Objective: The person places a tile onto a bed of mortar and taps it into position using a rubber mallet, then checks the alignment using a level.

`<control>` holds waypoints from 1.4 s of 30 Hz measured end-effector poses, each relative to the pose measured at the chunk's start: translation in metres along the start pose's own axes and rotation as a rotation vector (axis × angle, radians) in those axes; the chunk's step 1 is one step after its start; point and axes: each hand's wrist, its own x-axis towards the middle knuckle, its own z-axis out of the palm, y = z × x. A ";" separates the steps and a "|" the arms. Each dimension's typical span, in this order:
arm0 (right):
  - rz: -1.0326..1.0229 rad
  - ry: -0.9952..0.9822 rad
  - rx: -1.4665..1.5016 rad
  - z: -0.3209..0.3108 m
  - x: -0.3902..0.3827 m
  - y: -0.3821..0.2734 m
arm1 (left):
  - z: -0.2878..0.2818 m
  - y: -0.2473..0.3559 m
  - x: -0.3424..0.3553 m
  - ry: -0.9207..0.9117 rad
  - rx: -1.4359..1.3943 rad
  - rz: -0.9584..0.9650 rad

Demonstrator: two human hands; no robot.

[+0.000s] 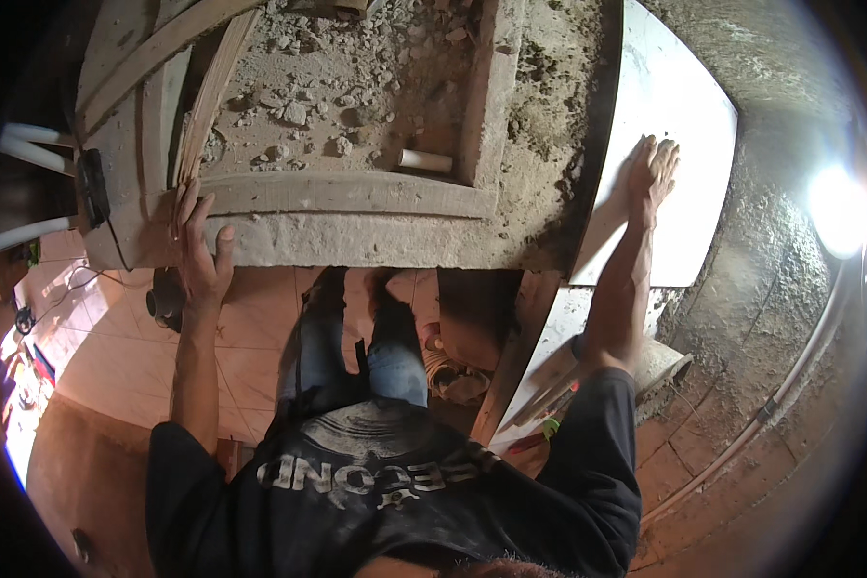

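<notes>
My right hand (651,178) lies flat, fingers together and stretched out, on a large white tile (694,116) at the right. The tile's left edge borders a strip of rough grey mortar (544,116). My left hand (202,250) rests on the near left edge of a dusty concrete counter frame (347,236), thumb apart from the fingers, holding nothing. Close to its fingertips, a wooden strip (220,91) leans at a slant.
Rubble (299,111) and a short white pipe piece (425,161) lie in the frame's recess. A bright lamp (841,212) shines at the right. White pipes (34,149) stick out at the far left. Below are a tiled floor (116,328) and coiled cord (448,374).
</notes>
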 end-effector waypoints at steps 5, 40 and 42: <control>-0.138 -0.056 0.037 -0.033 -0.023 -0.053 | 0.003 -0.002 -0.014 -0.014 0.127 -0.001; 0.995 0.322 0.400 -0.117 -0.618 0.336 | 0.017 0.241 -0.176 -0.659 -0.553 -0.001; 0.955 0.351 0.373 -0.109 -0.614 0.348 | 0.025 0.220 -0.168 -0.733 -0.507 -0.067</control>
